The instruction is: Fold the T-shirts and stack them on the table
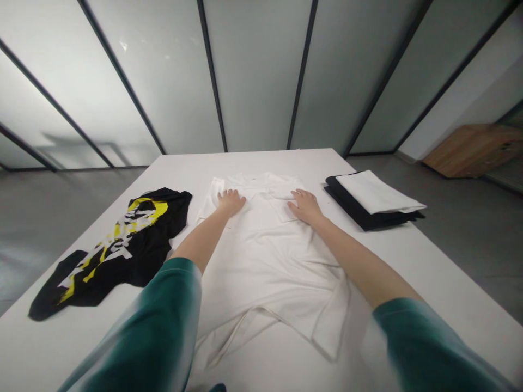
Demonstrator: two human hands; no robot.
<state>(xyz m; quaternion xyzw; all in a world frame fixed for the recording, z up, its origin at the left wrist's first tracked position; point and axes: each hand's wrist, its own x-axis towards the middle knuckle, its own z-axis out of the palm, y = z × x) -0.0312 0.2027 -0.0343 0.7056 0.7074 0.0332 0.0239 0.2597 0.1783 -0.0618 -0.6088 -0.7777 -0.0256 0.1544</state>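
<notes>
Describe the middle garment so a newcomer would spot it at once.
On the white table, look between the black printed garment and the folded stack. There lies the white shirt, spread and wrinkled: the only piece under the left hand and right hand.

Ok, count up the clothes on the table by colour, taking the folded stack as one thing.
White, spread-out shirt: 1
Black, rumpled garment with yellow and white print: 1
Black and white, folded stack: 1
Total: 3
</notes>
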